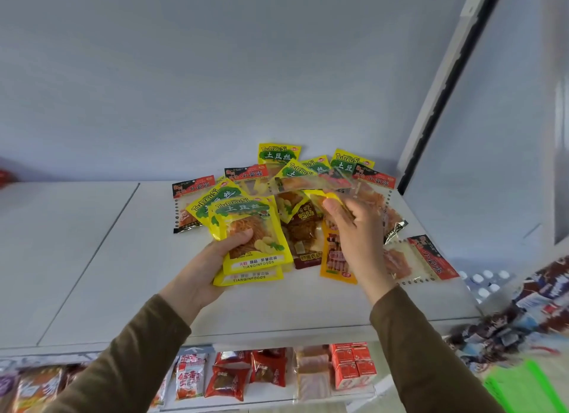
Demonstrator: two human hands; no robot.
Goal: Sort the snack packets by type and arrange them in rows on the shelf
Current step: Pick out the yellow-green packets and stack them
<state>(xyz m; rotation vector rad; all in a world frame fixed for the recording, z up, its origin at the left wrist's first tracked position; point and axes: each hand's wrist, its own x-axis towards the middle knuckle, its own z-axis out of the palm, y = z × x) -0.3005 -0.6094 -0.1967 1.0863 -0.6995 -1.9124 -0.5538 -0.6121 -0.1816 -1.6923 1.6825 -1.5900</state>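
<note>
White shelf (123, 258), packets heaped at the back. Yellow packets (252, 243) are gripped by the left hand (212, 258). Another yellow packet (323, 197) is pinched by the right hand (354, 227).

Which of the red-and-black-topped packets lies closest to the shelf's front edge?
The red-and-black-topped packet at far right, lying slanted by the right hand; the other three sit farther back in the pile.

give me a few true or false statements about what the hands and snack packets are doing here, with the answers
1. The left hand holds a stack of yellow packets. True.
2. The right hand is empty. False: its fingers pinch a packet in the pile.
3. The packets already stand in neat rows. False: they lie in a mixed heap on the shelf.
4. A brown packet lies between the hands. True.
</note>
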